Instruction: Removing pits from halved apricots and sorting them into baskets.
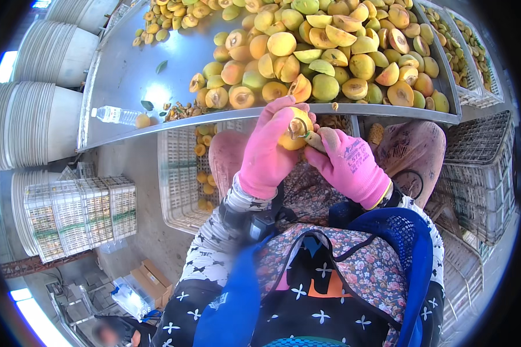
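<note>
My left hand, in a pink glove, holds a yellow peach half with its cut side facing my right hand. In my right hand, also gloved in pink, is a pitting tool with a short handle and a curved metal loop. The loop lies against the middle of the cut fruit, around the pit area. Both hands are just below the near edge of a metal table. Many whole and cut peaches are heaped on it, close beyond my hands.
A plastic bottle and loose pits lie near the table's edge. A white crate with fruit stands below at the left. Stacked crates are at the right, stacked white tubs at the left. A person is at lower left.
</note>
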Demonstrator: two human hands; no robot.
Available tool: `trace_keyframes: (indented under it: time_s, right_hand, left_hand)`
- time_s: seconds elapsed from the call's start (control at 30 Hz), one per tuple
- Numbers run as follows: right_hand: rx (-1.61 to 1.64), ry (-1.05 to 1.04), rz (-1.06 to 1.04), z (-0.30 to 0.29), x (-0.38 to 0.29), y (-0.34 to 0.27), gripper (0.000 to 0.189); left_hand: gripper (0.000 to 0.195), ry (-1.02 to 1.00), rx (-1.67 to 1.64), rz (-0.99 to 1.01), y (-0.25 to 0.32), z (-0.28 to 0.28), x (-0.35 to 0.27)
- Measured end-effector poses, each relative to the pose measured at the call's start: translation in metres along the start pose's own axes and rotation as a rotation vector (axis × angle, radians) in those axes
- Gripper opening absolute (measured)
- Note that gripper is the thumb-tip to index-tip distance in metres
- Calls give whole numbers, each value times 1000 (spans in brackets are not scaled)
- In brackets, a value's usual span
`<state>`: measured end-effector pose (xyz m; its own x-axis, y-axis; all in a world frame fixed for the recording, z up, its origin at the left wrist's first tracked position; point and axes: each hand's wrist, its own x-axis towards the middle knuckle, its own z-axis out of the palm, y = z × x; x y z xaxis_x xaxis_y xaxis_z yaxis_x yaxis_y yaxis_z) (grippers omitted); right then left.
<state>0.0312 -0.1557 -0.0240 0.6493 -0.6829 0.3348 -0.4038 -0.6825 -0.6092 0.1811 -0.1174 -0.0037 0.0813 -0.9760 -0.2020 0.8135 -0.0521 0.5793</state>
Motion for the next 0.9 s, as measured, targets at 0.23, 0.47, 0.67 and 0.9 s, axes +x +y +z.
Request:
trace_keyframes:
  time_s: [0.23,0.47,0.67,0.9]
  right_hand:
    - [117,-90,75,12,-2,-7,24]
    - [178,-232,245,11,4,-2,24]
    - [540,-127,293,20,1,-19,23]
    - [793,-289,477,-14,17,-20,21]
  left_hand:
    - [28,121,195,202,-12,12,0]
    - [32,139,143,187,-13,0,2]
    - [29,97,362,367,-13,7,7]
    - [34,215,395,224,4,24,16]
